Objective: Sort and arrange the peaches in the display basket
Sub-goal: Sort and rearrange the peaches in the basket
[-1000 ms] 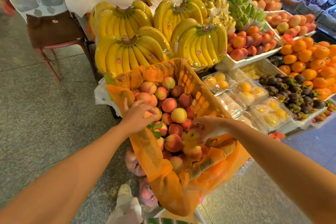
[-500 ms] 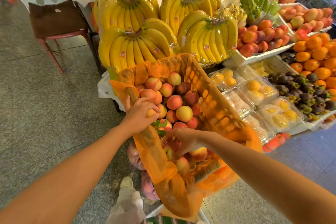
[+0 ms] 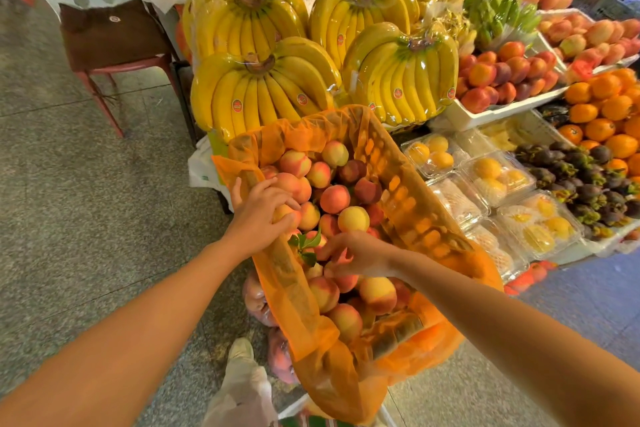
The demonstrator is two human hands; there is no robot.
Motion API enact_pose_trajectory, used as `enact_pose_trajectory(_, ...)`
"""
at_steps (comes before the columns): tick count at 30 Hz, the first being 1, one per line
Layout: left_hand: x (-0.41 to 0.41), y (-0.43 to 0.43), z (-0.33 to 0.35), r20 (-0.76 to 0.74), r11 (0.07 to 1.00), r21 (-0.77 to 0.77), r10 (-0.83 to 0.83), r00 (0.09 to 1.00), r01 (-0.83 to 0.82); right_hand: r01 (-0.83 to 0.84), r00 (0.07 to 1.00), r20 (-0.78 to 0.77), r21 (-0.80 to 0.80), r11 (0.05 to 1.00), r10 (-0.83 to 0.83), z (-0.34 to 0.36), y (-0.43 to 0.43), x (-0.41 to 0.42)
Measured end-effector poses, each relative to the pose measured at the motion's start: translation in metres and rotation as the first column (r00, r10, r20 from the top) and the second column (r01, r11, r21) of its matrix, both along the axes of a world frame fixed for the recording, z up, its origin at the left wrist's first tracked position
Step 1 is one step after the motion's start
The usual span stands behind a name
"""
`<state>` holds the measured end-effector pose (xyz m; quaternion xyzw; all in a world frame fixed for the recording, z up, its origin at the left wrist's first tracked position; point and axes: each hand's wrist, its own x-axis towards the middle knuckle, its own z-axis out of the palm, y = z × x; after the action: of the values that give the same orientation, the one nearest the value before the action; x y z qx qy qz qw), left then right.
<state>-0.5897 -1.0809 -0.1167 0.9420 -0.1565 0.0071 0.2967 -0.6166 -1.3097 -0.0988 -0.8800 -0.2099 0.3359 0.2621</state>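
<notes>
Gripping with left hand (image 3: 258, 217) a yellowish peach (image 3: 286, 213) at left rim of orange-mesh-lined basket (image 3: 398, 184); pinching with right hand (image 3: 362, 253) a reddish peach (image 3: 341, 258) mid-pile.

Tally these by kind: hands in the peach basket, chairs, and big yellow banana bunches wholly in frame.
Hands: 2 (left hand, right hand)
Chair: 1
Banana bunches: 4
Total: 7
</notes>
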Motion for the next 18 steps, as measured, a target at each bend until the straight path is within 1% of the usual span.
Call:
enact_pose_trajectory(3, 0.009, 0.005, -0.001, 0.013, 1.000, 0.006, 0.015, 1.000, -0.015, 0.187, 0.975, 0.107, 0.084, 0.979, -0.195, 0.008, -0.013, 0.026)
enact_pose_trajectory(5, 0.019, 0.007, 0.000, 0.032, 0.999, 0.046, 0.025, 0.999, -0.027, 0.270, 0.945, 0.165, 0.093, 0.958, -0.282, 0.008, -0.020, 0.042)
enact_pose_trajectory(7, 0.029, 0.010, 0.003, 0.075, 0.995, 0.084, 0.047, 0.996, -0.054, 0.323, 0.925, 0.180, 0.095, 0.942, -0.335, 0.006, -0.022, 0.055)
enact_pose_trajectory(10, 0.045, 0.016, 0.002, 0.134, 0.990, 0.092, 0.093, 0.987, -0.105, 0.357, 0.911, 0.167, 0.142, 0.923, -0.378, 0.002, -0.009, 0.072)
enact_pose_trajectory(14, 0.060, 0.029, -0.005, 0.128, 0.983, 0.131, 0.113, 0.985, -0.130, 0.374, 0.909, 0.105, 0.217, 0.902, -0.403, -0.007, 0.031, 0.091)
enact_pose_trajectory(16, 0.065, 0.034, -0.008, 0.125, 0.985, 0.133, 0.088, 0.988, -0.105, 0.374, 0.913, 0.091, 0.209, 0.904, -0.398, -0.013, 0.052, 0.097)
enact_pose_trajectory(18, 0.067, 0.039, -0.012, 0.140, 0.988, 0.135, 0.061, 0.988, -0.080, 0.401, 0.897, 0.131, 0.164, 0.902, -0.422, -0.023, 0.068, 0.101)
